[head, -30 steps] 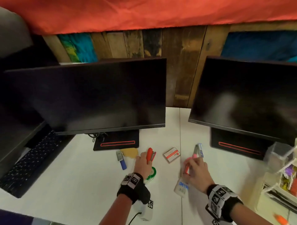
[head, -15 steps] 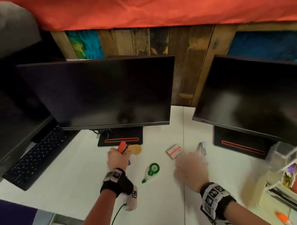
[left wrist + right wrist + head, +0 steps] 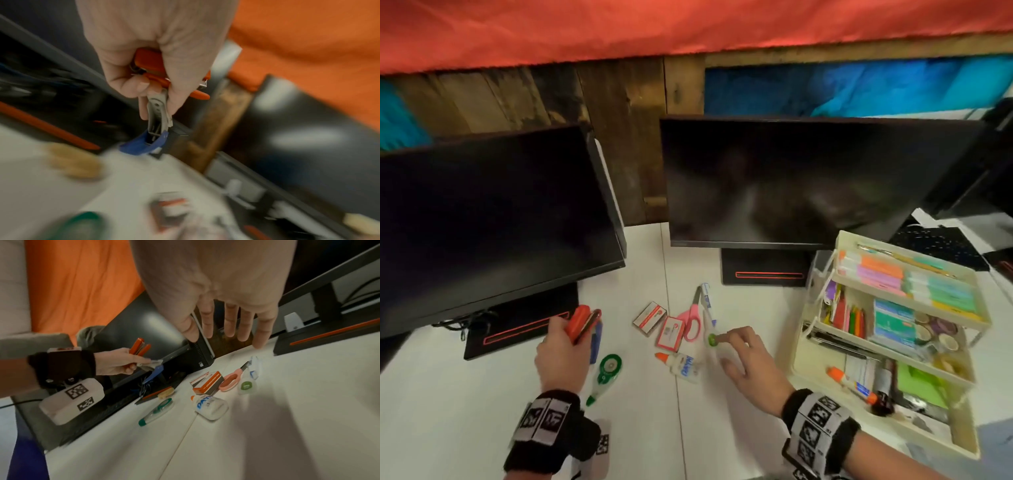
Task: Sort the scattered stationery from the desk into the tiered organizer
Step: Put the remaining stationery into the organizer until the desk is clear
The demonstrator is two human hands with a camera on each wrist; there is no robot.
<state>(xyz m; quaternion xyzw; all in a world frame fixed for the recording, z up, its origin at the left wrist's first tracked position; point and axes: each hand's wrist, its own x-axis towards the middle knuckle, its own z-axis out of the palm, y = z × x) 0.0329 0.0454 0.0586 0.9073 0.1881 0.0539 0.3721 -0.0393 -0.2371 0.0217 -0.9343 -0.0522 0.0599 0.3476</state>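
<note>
In the lower foreground of the head view, the left hand (image 3: 561,356), wearing a black wristband with printed markers, has its fingers curled around an orange metal stapler (image 3: 580,323) and a grey-and-blue staple remover (image 3: 157,123), both lifted off the white desk (image 3: 465,411). At lower centre the right hand (image 3: 748,363) hovers with fingers spread and straight, holding nothing. Below and between the hands lie a green-and-clear correction tape dispenser (image 3: 606,371) and a small white glue bottle with an orange cap (image 3: 681,365). Just beyond sit two red-and-white staple boxes (image 3: 659,323), pink-handled scissors (image 3: 691,318) and a second clear tape roller with a green disc (image 3: 710,337), clustered at mid-frame. At right stands the cream three-tiered plastic organizer (image 3: 962,442), its trays holding markers, notes and tape rolls. Two dark monitors (image 3: 791,181) fill the upper frame.
</note>
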